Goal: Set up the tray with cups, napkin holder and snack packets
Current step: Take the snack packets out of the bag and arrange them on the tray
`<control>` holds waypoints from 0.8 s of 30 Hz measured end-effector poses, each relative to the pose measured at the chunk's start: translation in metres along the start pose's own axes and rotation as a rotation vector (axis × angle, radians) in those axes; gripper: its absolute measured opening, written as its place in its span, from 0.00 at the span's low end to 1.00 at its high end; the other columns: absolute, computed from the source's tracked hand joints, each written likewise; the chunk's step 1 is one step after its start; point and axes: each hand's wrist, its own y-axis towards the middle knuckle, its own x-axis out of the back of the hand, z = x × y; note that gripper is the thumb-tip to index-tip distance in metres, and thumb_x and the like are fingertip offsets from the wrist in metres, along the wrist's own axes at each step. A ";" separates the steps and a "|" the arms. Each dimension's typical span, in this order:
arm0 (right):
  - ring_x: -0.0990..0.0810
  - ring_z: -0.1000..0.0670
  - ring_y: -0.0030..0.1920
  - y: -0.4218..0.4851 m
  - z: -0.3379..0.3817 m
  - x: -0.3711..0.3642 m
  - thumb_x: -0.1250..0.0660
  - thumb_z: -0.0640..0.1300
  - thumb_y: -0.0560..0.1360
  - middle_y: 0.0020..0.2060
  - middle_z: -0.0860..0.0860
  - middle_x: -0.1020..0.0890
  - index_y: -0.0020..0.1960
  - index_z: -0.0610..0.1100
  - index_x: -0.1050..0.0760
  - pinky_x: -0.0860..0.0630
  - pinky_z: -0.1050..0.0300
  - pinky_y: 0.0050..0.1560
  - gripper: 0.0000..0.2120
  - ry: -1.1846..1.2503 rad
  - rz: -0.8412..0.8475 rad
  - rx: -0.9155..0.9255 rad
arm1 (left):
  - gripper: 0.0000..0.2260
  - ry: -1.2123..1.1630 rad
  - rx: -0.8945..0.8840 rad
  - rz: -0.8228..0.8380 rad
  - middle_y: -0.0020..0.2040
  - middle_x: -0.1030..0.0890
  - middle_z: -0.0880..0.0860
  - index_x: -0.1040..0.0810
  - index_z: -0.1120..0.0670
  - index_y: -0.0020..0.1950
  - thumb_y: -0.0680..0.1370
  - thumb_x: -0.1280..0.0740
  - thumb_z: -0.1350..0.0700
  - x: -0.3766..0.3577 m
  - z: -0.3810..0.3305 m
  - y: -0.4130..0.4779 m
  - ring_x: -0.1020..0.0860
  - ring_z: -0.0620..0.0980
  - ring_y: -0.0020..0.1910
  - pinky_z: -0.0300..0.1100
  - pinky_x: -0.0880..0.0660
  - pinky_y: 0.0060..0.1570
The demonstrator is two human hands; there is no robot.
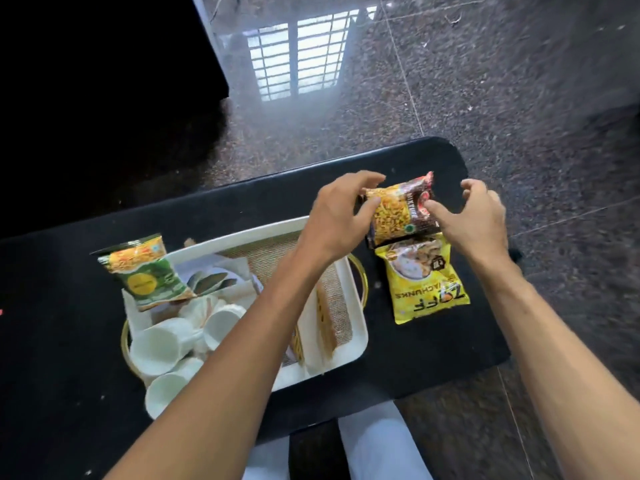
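Note:
A white tray (356,327) sits on a black table (221,209). Several white paper cups (162,348) lie jumbled in the tray's near-left part, with a napkin holder (214,282) behind them. A green snack packet (145,271) rests on the tray's far-left corner. A brown and yellow mixture packet (398,213) is lifted just right of the tray; my left hand (336,216) grips its left edge. My right hand (474,216) touches its right side with spread fingers. A yellow packet (426,282) lies flat on the table below it.
The table's right edge (485,271) is close to the packets, with a speckled stone floor (485,81) beyond. A dark cabinet (104,81) stands at the far left. My knees (374,445) are under the table's near edge.

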 end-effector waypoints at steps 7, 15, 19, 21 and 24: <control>0.19 0.43 0.59 0.024 -0.008 -0.015 0.27 0.61 0.71 0.58 0.45 0.17 0.70 0.44 0.29 0.23 0.50 0.55 0.34 0.029 0.234 0.044 | 0.26 0.378 0.004 0.351 0.77 0.28 0.55 0.34 0.53 0.80 0.82 0.34 0.48 -0.055 0.014 0.073 0.31 0.54 0.76 0.55 0.31 0.73; 0.19 0.50 0.55 0.036 -0.007 -0.014 0.24 0.48 0.73 0.55 0.49 0.16 0.64 0.46 0.23 0.24 0.56 0.56 0.21 0.172 0.209 0.202 | 0.28 0.296 0.032 0.504 0.65 0.17 0.54 0.24 0.54 0.72 0.75 0.24 0.45 -0.043 0.035 0.093 0.20 0.53 0.64 0.52 0.25 0.65; 0.20 0.54 0.56 0.035 0.006 -0.007 0.24 0.43 0.73 0.57 0.51 0.17 0.65 0.45 0.23 0.23 0.56 0.61 0.21 0.243 0.214 0.327 | 0.23 0.185 0.093 0.419 0.55 0.14 0.51 0.19 0.55 0.63 0.72 0.21 0.49 -0.030 0.037 0.084 0.17 0.49 0.54 0.53 0.22 0.60; 0.20 0.55 0.56 0.031 0.018 -0.001 0.24 0.43 0.73 0.57 0.51 0.17 0.66 0.45 0.23 0.23 0.56 0.62 0.22 0.296 0.200 0.404 | 0.21 0.087 0.110 0.291 0.53 0.13 0.50 0.18 0.54 0.62 0.72 0.20 0.51 -0.020 0.035 0.072 0.16 0.48 0.52 0.52 0.21 0.59; 0.22 0.57 0.58 0.020 0.038 0.007 0.23 0.50 0.72 0.60 0.52 0.20 0.69 0.47 0.27 0.25 0.63 0.62 0.29 0.393 0.130 0.450 | 0.20 -0.026 0.096 0.067 0.55 0.13 0.50 0.18 0.55 0.63 0.73 0.21 0.52 0.003 0.028 0.049 0.15 0.47 0.55 0.50 0.20 0.61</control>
